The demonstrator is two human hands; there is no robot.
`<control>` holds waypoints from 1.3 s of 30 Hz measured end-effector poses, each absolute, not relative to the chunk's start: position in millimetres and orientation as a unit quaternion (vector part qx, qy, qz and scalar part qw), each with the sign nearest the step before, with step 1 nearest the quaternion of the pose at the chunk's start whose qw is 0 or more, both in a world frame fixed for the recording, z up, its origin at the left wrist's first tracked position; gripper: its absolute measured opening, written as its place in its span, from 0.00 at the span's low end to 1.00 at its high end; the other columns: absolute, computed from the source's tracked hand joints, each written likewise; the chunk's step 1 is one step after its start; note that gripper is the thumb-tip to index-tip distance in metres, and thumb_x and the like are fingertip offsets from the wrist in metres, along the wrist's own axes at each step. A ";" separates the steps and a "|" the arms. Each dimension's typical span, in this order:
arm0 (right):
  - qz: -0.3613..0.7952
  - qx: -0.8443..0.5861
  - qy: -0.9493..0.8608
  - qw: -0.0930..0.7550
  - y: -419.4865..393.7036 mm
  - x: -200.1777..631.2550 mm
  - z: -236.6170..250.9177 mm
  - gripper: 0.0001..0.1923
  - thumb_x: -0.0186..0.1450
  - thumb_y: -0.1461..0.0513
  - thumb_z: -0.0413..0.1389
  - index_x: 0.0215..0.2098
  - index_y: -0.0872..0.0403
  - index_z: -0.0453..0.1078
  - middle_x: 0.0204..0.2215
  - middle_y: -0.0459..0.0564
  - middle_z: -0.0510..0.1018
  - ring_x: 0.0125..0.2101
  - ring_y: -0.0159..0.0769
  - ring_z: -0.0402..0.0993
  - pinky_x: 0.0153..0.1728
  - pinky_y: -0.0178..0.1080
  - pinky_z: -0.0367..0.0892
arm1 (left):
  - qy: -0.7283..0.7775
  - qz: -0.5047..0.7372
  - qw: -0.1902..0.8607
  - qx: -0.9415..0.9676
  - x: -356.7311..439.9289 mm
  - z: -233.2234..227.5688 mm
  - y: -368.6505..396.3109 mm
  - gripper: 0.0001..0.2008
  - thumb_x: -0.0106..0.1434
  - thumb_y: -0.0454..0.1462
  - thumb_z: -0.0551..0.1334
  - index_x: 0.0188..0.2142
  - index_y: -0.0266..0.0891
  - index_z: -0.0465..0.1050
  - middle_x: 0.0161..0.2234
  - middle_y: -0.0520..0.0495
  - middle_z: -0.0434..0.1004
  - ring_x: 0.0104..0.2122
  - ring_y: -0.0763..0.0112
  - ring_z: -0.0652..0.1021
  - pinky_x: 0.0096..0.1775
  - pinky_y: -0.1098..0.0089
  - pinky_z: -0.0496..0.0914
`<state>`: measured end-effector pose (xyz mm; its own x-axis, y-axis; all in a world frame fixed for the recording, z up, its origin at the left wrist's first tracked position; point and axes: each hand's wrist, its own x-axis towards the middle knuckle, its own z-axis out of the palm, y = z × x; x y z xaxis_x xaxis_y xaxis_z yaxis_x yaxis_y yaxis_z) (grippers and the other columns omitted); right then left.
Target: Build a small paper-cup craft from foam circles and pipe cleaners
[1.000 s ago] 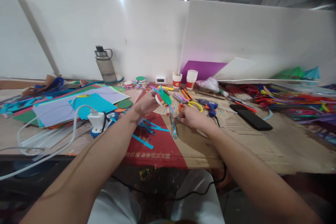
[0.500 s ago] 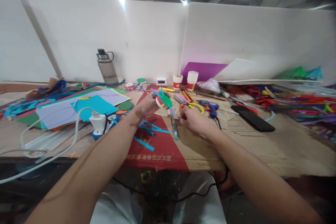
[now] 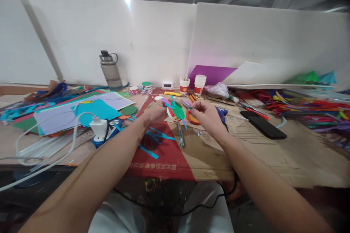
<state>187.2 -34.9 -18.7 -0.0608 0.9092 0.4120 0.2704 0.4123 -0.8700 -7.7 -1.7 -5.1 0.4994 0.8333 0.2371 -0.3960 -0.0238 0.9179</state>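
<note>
My left hand [image 3: 159,112] is closed round a small paper drum [image 3: 178,111] with a green top and a red-and-white side. Blue and pink paper strips stick out across its top. Just to the right, my right hand [image 3: 203,113] has its thumb and fingers pinched together. Whatever is between those fingertips is too small to make out. Orange-handled scissors [image 3: 193,119] lie beneath my right hand, partly hidden by it. A clear pen [image 3: 181,136] lies on the cardboard below the drum. Cut blue strips [image 3: 161,135] are scattered near my left wrist.
A glue gun [image 3: 222,113] and a black phone [image 3: 262,124] lie to the right. Coloured paper sheets [image 3: 94,111], a white charger [image 3: 98,126] and its cable are on the left. A water bottle [image 3: 111,71] and paper cups [image 3: 199,84] stand at the back.
My right hand has lifted from low over the cardboard, up and slightly right, with fingertips now beside the drum. The drum has shifted a little right in my left hand.
</note>
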 end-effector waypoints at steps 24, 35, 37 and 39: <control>0.090 -0.361 -0.743 0.557 -56.7 186.9 -8.9 0.08 0.66 0.61 0.56 0.39 0.47 0.77 0.39 0.49 0.80 0.43 0.38 0.75 0.46 0.44 0.70 | 0.160 0.446 0.672 0.569 0.7 -16.9 0.9 0.07 0.50 0.37 0.73 0.29 0.37 0.81 0.25 0.45 0.79 0.22 0.69 0.77 0.27 0.70 0.72; 0.059 -0.341 -0.749 0.565 -59.3 185.1 -13.3 0.09 0.65 0.63 0.57 0.41 0.47 0.77 0.38 0.47 0.81 0.40 0.36 0.77 0.45 0.42 0.71 | 0.154 0.462 0.658 0.574 0.3 -21.6 6.3 0.13 0.49 0.37 0.74 0.34 0.35 0.80 0.34 0.41 0.82 0.36 0.60 0.82 0.38 0.66 0.75; 0.058 -0.333 -0.756 0.560 -60.0 185.4 -13.0 0.08 0.65 0.64 0.57 0.41 0.48 0.76 0.38 0.47 0.82 0.40 0.35 0.77 0.45 0.41 0.71 | 0.158 0.461 0.660 0.571 1.3 -17.9 2.1 0.13 0.47 0.38 0.75 0.32 0.35 0.80 0.30 0.43 0.82 0.32 0.62 0.82 0.35 0.68 0.75; 0.053 -0.325 -0.764 0.554 -60.8 185.6 -12.3 0.08 0.65 0.64 0.56 0.40 0.49 0.76 0.38 0.47 0.82 0.41 0.35 0.77 0.46 0.41 0.70 | 0.159 0.465 0.659 0.570 2.2 -14.1 -1.9 0.13 0.46 0.39 0.75 0.30 0.35 0.80 0.28 0.45 0.81 0.29 0.63 0.81 0.31 0.70 0.74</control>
<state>185.6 -60.8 -12.3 -0.1736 0.5562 0.8127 0.4385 0.7826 -0.4419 2.2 -1.9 -14.1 0.5177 0.7933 0.3204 -0.4312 -0.0815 0.8986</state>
